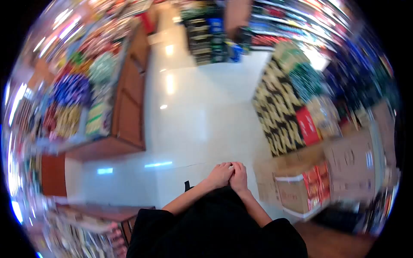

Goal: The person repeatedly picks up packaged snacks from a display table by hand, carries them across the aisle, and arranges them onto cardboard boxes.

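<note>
Both hands meet in front of the black shirt (215, 223), at the lower middle of the head view. My left hand (220, 174) comes in from the left with its fingers curled inward. Touching it at the fingertips is my right hand (238, 177), also with bent fingers. The view is blurred, and whatever the fingers may hold is hidden between them. Below the hands lies only the shirt; beyond them is the shiny white floor (202, 124).
On the left stands a wooden display counter (131, 92) piled with colourful packaged goods. To the right are a patterned black-and-yellow display (277, 109), an open cardboard box (292, 193) with red packets, and more cartons (350, 163). Stacked crates (200, 41) and shelves (297, 26) stand ahead.
</note>
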`<act>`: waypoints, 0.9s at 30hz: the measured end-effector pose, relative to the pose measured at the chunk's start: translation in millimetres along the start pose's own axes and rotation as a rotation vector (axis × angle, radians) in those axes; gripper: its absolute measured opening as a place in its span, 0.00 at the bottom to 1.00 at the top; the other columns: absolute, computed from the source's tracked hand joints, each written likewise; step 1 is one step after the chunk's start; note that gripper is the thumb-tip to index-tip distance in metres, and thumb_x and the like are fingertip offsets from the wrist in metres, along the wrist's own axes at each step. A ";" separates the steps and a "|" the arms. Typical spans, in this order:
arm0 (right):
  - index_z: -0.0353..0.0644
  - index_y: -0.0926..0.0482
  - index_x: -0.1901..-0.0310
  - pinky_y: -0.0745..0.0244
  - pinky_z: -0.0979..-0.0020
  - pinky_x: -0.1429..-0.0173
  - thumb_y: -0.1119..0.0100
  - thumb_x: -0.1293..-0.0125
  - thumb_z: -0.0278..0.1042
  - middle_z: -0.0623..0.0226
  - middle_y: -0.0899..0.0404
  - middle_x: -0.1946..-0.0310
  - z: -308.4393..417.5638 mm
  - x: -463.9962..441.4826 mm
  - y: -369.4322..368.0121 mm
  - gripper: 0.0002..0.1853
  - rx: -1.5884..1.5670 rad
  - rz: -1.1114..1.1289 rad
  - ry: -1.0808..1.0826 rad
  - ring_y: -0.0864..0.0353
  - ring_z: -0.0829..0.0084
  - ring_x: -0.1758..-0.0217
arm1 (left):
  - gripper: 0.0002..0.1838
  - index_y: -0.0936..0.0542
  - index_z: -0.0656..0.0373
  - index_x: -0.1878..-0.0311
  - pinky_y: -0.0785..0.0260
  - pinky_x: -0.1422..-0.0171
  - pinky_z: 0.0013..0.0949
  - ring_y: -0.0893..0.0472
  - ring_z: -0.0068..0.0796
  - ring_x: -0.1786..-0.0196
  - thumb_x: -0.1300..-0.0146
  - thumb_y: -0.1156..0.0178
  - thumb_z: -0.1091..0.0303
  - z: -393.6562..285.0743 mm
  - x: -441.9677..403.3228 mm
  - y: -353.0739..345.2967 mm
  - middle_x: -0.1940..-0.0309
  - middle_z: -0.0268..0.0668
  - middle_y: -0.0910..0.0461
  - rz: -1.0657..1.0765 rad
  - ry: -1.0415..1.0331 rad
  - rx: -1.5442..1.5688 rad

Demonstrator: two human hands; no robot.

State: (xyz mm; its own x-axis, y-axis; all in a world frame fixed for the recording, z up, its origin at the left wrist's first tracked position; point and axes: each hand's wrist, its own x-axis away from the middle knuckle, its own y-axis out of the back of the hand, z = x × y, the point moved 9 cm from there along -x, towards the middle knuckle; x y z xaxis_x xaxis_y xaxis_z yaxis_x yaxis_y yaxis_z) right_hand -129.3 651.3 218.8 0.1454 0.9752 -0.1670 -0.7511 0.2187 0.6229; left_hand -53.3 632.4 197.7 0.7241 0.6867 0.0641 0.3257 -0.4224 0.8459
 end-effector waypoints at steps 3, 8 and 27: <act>0.37 0.22 0.49 0.26 0.60 0.43 0.42 0.41 0.23 0.53 0.23 0.52 54.0 -33.6 -75.0 0.17 -0.043 0.230 0.208 0.23 0.52 0.48 | 0.25 0.27 0.59 0.41 0.29 0.41 0.48 0.23 0.51 0.44 0.43 0.41 0.68 65.7 52.4 45.8 0.42 0.49 0.26 -0.131 0.177 0.003; 0.39 0.21 0.50 0.24 0.62 0.48 0.37 0.43 0.25 0.56 0.23 0.54 162.8 -61.2 -206.4 0.17 0.021 0.498 0.520 0.21 0.55 0.52 | 0.37 0.40 0.54 0.27 0.29 0.44 0.52 0.22 0.52 0.46 0.38 0.38 0.57 162.0 173.6 94.6 0.45 0.49 0.24 -0.412 0.627 0.222; 0.41 0.16 0.64 0.23 0.56 0.58 0.42 0.42 0.31 0.54 0.17 0.68 543.1 35.0 -646.7 0.08 -0.253 1.265 0.875 0.18 0.53 0.62 | 0.38 0.43 0.56 0.25 0.32 0.38 0.47 0.25 0.55 0.42 0.34 0.40 0.57 395.0 594.7 260.5 0.43 0.54 0.26 -0.824 1.371 0.475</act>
State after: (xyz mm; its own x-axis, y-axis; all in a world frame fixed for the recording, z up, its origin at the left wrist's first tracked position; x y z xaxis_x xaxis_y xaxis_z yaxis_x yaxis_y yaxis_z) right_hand 711.3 562.9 225.2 -0.9816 0.1709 -0.0852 -0.1887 -0.7986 0.5716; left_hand 702.3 697.0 247.1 -0.6739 0.6682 0.3153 0.6525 0.3381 0.6782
